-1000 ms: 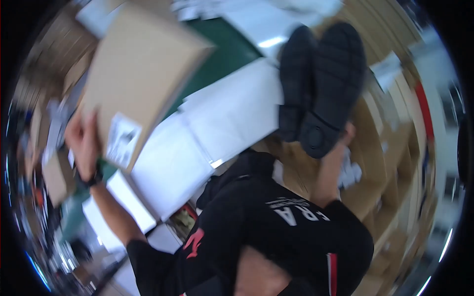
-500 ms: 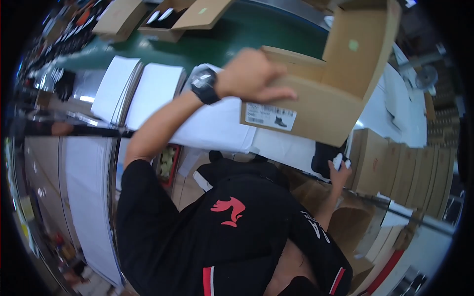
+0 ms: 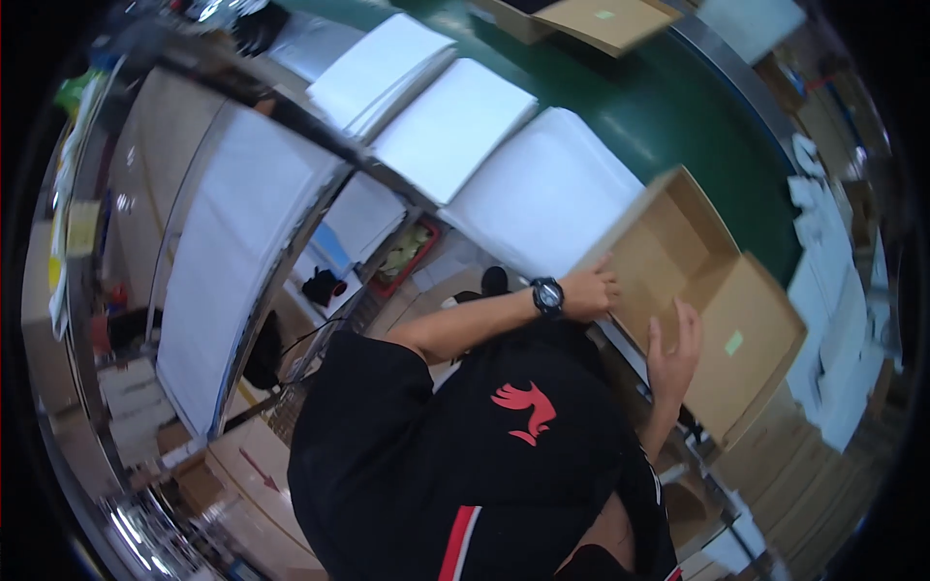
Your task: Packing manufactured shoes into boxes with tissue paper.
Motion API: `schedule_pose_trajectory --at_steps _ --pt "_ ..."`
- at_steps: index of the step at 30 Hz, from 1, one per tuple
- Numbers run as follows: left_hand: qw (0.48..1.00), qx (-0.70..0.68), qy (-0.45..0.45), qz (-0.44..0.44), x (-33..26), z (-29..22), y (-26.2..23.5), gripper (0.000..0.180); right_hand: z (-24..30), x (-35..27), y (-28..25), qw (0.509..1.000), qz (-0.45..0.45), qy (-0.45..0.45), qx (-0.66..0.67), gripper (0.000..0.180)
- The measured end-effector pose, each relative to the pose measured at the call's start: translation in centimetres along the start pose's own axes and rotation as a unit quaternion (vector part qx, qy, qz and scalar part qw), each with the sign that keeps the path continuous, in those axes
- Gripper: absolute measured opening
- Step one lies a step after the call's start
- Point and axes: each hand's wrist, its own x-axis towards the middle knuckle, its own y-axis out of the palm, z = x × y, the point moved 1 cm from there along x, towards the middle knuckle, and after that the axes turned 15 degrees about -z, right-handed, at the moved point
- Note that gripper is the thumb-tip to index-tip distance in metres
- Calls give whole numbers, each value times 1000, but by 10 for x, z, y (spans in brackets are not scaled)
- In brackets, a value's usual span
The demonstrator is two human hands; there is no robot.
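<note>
An open brown cardboard box (image 3: pixel 668 242) lies at the edge of the green belt (image 3: pixel 707 126), its hinged lid (image 3: pixel 751 353) folded out to the right with a small green sticker on it. My left hand (image 3: pixel 588 290), a black watch on its wrist, curls its fingers over the box's near wall. My right hand (image 3: pixel 674 351) is spread flat, fingers up, against the near edge where box and lid meet. The inside of the box that shows looks bare. My black shirt with a red emblem fills the lower middle.
Three stacks of white sheets (image 3: pixel 455 126) lie left of the box along the belt's edge. Another open cardboard box (image 3: pixel 601 19) sits on the belt at the top. White piles (image 3: pixel 823 290) and flat cardboard (image 3: pixel 775 455) stand at right, shelving (image 3: pixel 232 271) at left.
Half a second ago my left hand held the box up in the air; now it lies open on the belt edge. The black shoes seen in my right hand are out of sight.
</note>
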Motion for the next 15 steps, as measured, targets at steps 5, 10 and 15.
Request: schedule_pose_trajectory --at_steps 5,10,15 --pt "937 87 -129 -312 -55 33 -152 22 -26 -30 35 974 207 40 -82 45" --pt "645 464 -358 -490 -225 113 -377 19 24 -2 46 979 169 92 62 38" --pt "595 484 -615 -182 -364 193 -400 48 72 48 89 976 189 -59 94 37"
